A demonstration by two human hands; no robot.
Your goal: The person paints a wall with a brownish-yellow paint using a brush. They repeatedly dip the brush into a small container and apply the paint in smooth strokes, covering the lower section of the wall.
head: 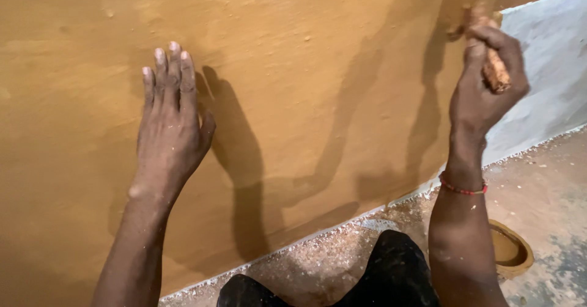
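Gripping a brush handle [494, 68], right hand [486, 87] closed; left hand [171, 123] flat, open on wall [318, 99].

You faced a wall [293, 68] coated in ochre-brown, its surface slightly uneven, with small lumps and faint smoothing marks. At the upper right the brown coat gave way to a pale grey-white stretch of wall [550, 68]. Light fell from behind you and cast dark shadows [244, 178] across the brown. Along the foot of the wall ran a thin whitish line [342, 227] where it met the floor [550, 184], which was dusty, tan and strewn with pale grit. A shallow round bowl [510, 249] holding brown liquid stood on that floor at the lower right.
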